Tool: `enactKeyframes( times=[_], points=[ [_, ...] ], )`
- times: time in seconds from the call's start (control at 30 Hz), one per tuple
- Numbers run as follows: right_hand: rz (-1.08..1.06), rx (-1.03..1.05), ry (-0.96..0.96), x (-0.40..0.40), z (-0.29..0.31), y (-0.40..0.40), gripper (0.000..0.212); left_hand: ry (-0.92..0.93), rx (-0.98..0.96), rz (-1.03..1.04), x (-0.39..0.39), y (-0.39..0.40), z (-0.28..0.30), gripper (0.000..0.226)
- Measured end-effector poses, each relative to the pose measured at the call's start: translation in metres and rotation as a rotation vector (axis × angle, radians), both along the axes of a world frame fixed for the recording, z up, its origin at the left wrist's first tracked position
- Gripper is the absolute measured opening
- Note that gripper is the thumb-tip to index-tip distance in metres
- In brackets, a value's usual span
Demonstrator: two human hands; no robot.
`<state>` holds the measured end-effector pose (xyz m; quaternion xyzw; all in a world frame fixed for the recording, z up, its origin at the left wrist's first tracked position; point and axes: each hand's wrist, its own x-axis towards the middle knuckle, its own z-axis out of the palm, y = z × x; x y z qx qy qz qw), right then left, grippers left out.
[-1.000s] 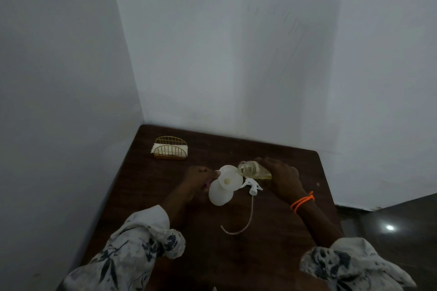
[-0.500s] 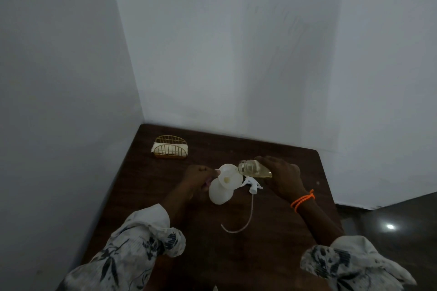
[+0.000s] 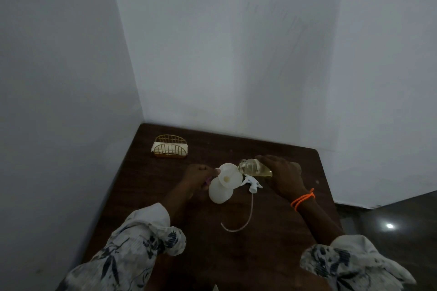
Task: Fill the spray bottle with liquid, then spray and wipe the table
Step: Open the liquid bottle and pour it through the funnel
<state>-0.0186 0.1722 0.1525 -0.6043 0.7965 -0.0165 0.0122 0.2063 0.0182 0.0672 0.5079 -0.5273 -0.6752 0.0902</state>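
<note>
Dark wood worktop (image 3: 236,255) in a corner of white walls (image 3: 212,42). Two forearms in rolled floral sleeves (image 3: 132,250) reach in from the near edge. Right hand (image 3: 283,176), orange bracelet (image 3: 302,198) on its wrist, is curled around a clear bottle (image 3: 254,168) of yellowish liquid, tipped on its side with the mouth over the rim of a white funnel (image 3: 229,176). Funnel sits in the top of the white spray bottle (image 3: 220,192), mid-worktop; a little yellow liquid shows at the funnel's centre. Left hand (image 3: 201,176) is at the left of the funnel and spray bottle neck, fingers curled against them; exact grip too dark to tell. Spray trigger head (image 3: 253,183) lies on the worktop just right of the spray bottle, under the clear bottle, its thin dip tube (image 3: 246,217) curving toward the near edge. Gold wire napkin holder (image 3: 170,146) with white napkins stands well apart at the far left corner.
</note>
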Motion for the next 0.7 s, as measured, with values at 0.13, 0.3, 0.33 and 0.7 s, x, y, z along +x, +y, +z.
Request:
enactKeyframes(
  times=[0.13, 0.3, 0.33, 0.7],
  points=[
    [0.027, -0.025, -0.001, -0.0001, 0.0006, 0.0015, 0.064, -0.004, 0.015, 0.011, 0.0000, -0.0008, -0.0017, 0.023],
    [0.026, -0.006, 0.023, 0.0017, 0.0048, 0.0014, 0.071, -0.002, 0.019, 0.008, 0.0003, -0.0010, -0.0013, 0.022],
    [0.023, -0.004, 0.027, 0.0014, 0.0047, 0.0012, 0.072, -0.007, 0.018, 0.006, 0.0001, -0.0007, -0.0010, 0.022],
    [0.006, 0.035, -0.059, -0.0058, 0.0017, -0.0002, 0.067, -0.019, 0.017, 0.000, -0.0007, 0.0002, 0.0005, 0.021]
  ],
)
